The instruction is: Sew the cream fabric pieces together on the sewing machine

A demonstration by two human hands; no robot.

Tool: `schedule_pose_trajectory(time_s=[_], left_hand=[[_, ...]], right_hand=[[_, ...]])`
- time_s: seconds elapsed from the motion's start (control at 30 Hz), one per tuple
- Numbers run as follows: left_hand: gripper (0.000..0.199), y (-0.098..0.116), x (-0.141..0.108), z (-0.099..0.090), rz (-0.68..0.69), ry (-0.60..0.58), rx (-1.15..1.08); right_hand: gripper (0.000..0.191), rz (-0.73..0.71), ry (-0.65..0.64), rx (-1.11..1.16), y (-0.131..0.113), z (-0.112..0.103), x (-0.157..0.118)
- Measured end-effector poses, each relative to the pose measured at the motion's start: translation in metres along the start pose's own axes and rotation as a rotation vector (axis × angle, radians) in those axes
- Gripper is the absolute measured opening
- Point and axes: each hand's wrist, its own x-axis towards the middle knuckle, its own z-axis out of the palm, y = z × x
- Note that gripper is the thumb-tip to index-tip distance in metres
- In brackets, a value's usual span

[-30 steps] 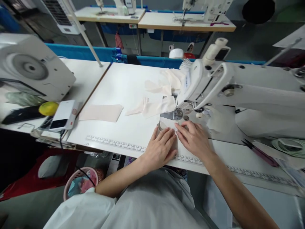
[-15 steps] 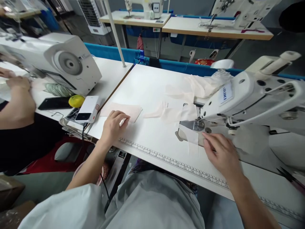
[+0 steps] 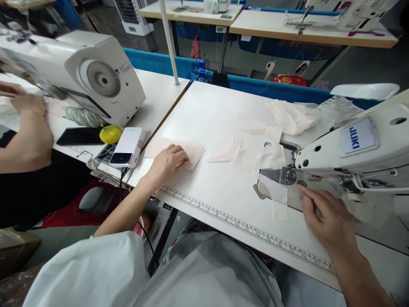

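My left hand [image 3: 171,164] lies on a stack of pale pink fabric pieces [image 3: 196,150], its fingers bent and drawn together at the near edge; the fingertips are partly hidden. My right hand [image 3: 329,215] is beside the needle area of a white sewing machine [image 3: 326,149], index finger stretched out and thumb apart, nothing visible between them. A sheer pale fabric strip [image 3: 280,198] lies over the machine's metal plate, left of my right fingertips. More thin pale pieces [image 3: 252,158] trail leftward from the presser foot [image 3: 289,174].
Crumpled pale fabric [image 3: 292,117] lies behind the needle. A printed ruler [image 3: 239,224] runs along the front edge. To the left are a white power bank [image 3: 128,147], a yellow fruit-like object [image 3: 110,134], a black phone [image 3: 78,136] and another machine [image 3: 96,76], where a co-worker's arm [image 3: 32,128] rests.
The view has shifted, so the scene sits further left-to-right across the picture. My left hand has moved from the stack's near edge further onto it, fingers lower. My right hand stays near the needle.
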Motion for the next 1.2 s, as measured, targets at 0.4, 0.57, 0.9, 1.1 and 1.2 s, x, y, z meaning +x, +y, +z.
schedule_pose_trajectory(time_s=[0.4, 0.57, 0.9, 1.1, 1.2], left_hand=[[0.013, 0.025, -0.01, 0.018, 0.071, 0.172, 0.169], [0.012, 0.057, -0.017, 0.023, 0.07, 0.166, 0.074], [0.033, 0.157, -0.052, 0.052, 0.114, 0.139, -0.178], [0.055, 0.16, -0.075, 0.057, 0.082, -0.01, 0.053], [0.056, 0.166, -0.08, 0.061, 0.096, -0.026, 0.064]], right_hand=[[0.036, 0.039, -0.02, 0.02, 0.001, -0.001, -0.001], [0.036, 0.05, -0.009, 0.051, 0.001, -0.004, -0.002], [0.035, 0.012, 0.001, 0.111, 0.0, -0.014, -0.009], [0.034, -0.04, 0.027, 0.147, -0.007, -0.021, -0.005], [0.032, -0.042, 0.036, 0.16, -0.009, -0.023, -0.005]])
